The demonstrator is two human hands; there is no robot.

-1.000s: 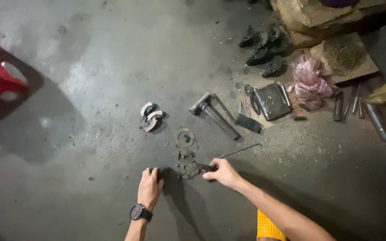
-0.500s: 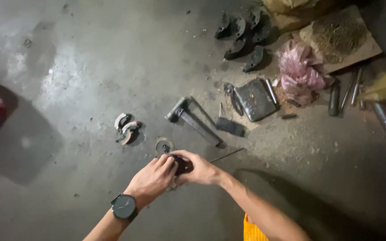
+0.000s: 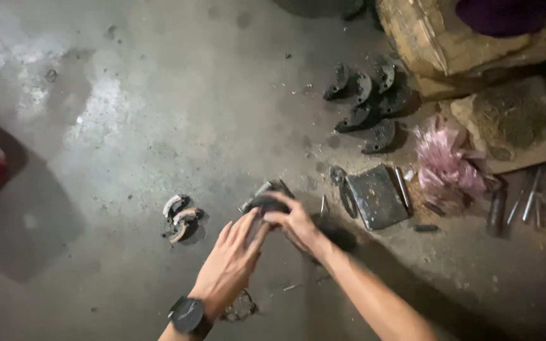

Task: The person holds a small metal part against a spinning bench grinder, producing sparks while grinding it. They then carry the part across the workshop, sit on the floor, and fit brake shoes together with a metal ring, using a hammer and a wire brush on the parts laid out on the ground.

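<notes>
cardboard box (image 3: 437,44) | top right | brown, worn | pink plastic bag (image 3: 443,167) below

Pink bag (image 3: 445,165); black wristwatch (image 3: 189,315)
</notes>
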